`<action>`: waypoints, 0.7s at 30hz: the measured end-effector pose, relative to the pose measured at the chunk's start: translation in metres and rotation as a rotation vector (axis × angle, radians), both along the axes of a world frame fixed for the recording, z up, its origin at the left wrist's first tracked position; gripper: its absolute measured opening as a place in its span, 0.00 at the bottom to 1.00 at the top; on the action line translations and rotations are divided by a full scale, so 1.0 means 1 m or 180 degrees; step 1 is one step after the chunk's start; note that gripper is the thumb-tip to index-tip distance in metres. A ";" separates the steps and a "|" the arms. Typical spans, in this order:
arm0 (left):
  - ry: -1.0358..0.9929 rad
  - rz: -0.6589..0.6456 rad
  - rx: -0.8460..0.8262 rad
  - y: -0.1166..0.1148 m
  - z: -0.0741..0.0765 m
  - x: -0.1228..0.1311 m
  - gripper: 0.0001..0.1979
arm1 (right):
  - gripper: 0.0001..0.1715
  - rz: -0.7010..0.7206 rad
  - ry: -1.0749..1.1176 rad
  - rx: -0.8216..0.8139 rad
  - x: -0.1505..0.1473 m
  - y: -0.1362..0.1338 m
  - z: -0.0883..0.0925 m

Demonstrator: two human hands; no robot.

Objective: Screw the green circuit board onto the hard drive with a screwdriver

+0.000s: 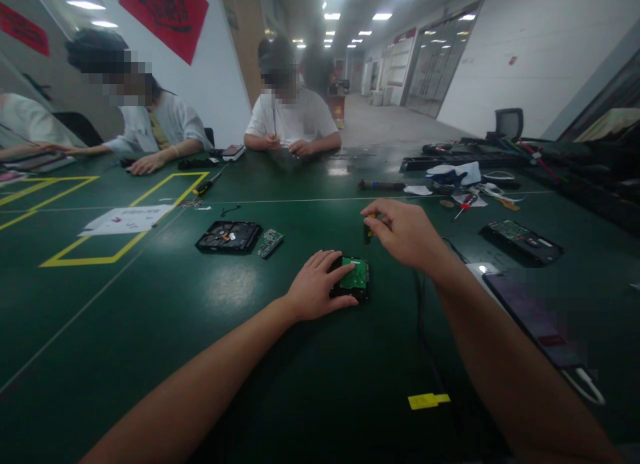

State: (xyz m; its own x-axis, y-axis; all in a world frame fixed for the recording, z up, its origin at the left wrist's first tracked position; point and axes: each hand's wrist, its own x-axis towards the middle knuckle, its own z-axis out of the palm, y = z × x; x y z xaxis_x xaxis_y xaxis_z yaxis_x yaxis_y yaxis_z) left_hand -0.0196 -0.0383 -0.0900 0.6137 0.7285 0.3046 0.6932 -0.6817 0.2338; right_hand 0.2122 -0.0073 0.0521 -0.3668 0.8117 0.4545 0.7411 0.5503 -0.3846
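A small black hard drive (356, 281) with a green circuit board on top lies on the dark green table (210, 357). My left hand (316, 285) rests on its left side, fingers curled over the edge and holding it down. My right hand (406, 234) is closed round a small screwdriver (367, 232) with a yellow and black handle. The screwdriver stands upright, its tip at the drive's far right corner.
An opened black drive (229, 237) and a loose green board (270, 243) lie to the left, near a paper sheet (125, 219). Another drive (521, 241) and a dark tablet (537, 317) lie right. Tools and cloths (457, 174) clutter the far right. Two people sit across the table.
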 end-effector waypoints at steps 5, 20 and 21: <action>0.0039 -0.0006 0.0047 0.000 0.000 0.000 0.42 | 0.15 0.0111 0.0072 -0.0331 0.002 -0.002 0.003; -0.0017 0.0001 0.0007 0.000 0.000 0.000 0.42 | 0.13 0.0014 0.0461 -0.0252 -0.001 0.004 -0.013; -0.0028 0.0008 0.0012 0.000 0.000 0.000 0.42 | 0.12 -0.0057 0.0465 -0.0093 -0.003 0.004 -0.017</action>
